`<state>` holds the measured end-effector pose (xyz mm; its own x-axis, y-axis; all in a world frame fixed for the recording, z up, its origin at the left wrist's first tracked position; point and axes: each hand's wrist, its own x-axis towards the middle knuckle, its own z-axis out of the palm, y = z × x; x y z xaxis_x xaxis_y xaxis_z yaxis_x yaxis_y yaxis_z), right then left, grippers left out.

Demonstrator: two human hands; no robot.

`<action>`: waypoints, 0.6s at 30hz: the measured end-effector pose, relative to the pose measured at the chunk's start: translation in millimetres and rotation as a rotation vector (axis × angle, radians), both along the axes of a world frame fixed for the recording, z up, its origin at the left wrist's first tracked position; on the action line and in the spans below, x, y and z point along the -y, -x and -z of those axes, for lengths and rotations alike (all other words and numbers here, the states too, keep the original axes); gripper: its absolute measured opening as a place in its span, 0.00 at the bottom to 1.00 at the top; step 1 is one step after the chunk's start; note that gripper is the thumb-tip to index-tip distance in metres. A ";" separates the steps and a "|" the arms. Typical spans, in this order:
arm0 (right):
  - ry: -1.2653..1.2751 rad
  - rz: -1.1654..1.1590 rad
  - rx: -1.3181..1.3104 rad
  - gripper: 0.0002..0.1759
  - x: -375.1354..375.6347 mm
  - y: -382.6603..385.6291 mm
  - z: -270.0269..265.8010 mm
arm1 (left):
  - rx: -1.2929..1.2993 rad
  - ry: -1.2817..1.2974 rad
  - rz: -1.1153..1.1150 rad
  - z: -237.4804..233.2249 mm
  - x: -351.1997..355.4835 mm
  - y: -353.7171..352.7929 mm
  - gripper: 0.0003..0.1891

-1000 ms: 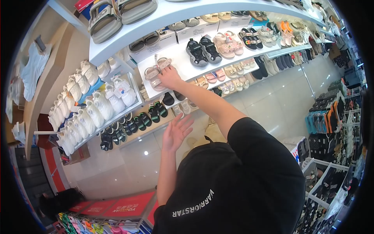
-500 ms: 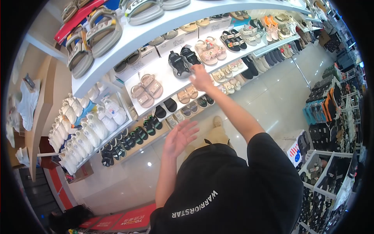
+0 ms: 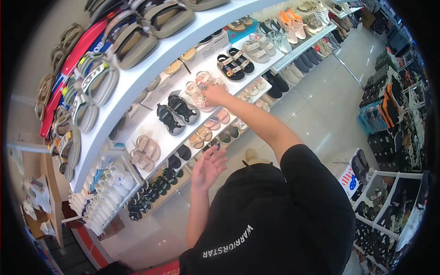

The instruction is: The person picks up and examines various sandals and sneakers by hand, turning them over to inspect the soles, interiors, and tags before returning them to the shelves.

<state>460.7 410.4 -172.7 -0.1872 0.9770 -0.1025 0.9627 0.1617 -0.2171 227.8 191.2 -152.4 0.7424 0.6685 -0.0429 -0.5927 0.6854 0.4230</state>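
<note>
My right hand (image 3: 214, 95) reaches onto the white shelf, its curled fingers closed on one of a pair of pale pink sandals (image 3: 196, 96). The hand covers much of that sandal, and the fingertips are partly hidden. Just left of the pair stand black closed-toe sandals (image 3: 176, 114) with grey soles, side by side. To the right are black open sandals with light straps (image 3: 235, 64). Lower down, my left hand (image 3: 208, 169) hangs in the air in front of the lower shelves, fingers apart, holding nothing.
A curved upper shelf (image 3: 151, 57) bearing several sandals juts out on the left. More beige-pink sandals (image 3: 145, 152) stand at the shelf's left end. White shoes (image 3: 110, 188) fill a lower-left rack. Racks of shoes (image 3: 389, 201) line the right side, across the tiled floor (image 3: 316, 110).
My right hand has moved from the black closed-toe sandals to the pink ones on their right. The black pair now stands more parallel. The view has shifted to the right; my left hand stays open.
</note>
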 end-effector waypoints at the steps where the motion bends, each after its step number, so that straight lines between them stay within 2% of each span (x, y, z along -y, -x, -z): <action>1: 0.031 -0.042 0.035 0.32 -2.0 -2.6 0.9 | 0.014 0.005 -0.004 4.2 -0.6 -12.2 0.31; 5: 0.091 -0.159 0.027 0.28 -10.4 -16.3 10.1 | -0.006 0.075 -0.046 18.9 -2.5 -47.2 0.31; 9: 0.072 -0.216 -0.065 0.27 -0.1 -32.6 -4.8 | -0.055 0.086 -0.119 9.1 -2.1 -60.0 0.29; 12: 0.163 -0.246 -0.129 0.27 5.6 -45.4 -2.7 | -0.157 0.082 -0.179 1.2 -1.0 -59.6 0.29; 14: 0.099 -0.298 -0.359 0.25 8.3 -60.4 -5.1 | -0.250 0.076 -0.215 -8.2 -0.1 -53.7 0.29; 16: 0.514 -0.040 -0.977 0.21 41.5 -84.9 -53.4 | -0.274 0.050 -0.270 -23.0 6.2 -47.6 0.26; 18: 0.720 0.236 -1.523 0.20 66.2 -104.7 -39.7 | -0.344 0.017 -0.287 -38.6 10.8 -42.3 0.24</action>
<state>565.4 344.3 -133.0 -0.3951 0.8353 -0.3823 -0.1847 -0.4800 -0.8576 270.1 180.4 -113.8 0.4677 0.8424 -0.2677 -0.5864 0.5223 0.6191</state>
